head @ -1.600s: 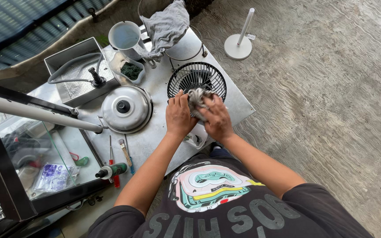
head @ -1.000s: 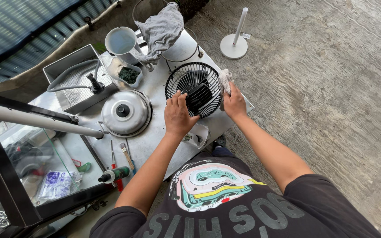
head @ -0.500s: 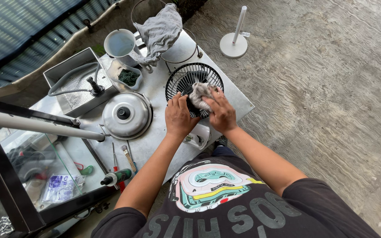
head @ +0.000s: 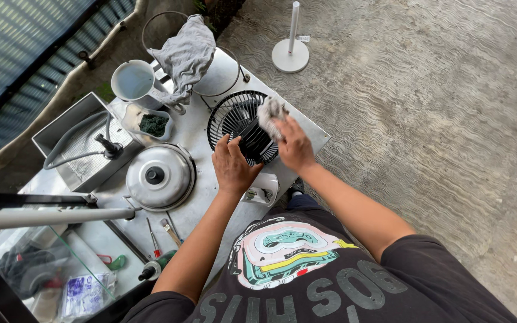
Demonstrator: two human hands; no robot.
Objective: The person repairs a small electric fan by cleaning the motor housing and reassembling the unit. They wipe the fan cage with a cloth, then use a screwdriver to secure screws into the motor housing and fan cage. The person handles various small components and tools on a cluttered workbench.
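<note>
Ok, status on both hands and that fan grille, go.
Left hand steadies black fan grille on metal table. Right hand presses small grey rag on grille. Domed metal lid beside it, not touching.

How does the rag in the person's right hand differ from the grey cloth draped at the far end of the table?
The rag is small, whitish and bunched in the right hand, pressed against the black fan grille. The grey cloth is far larger, darker, and hangs loose and untouched over a wire ring. Both are crumpled fabric.
</note>
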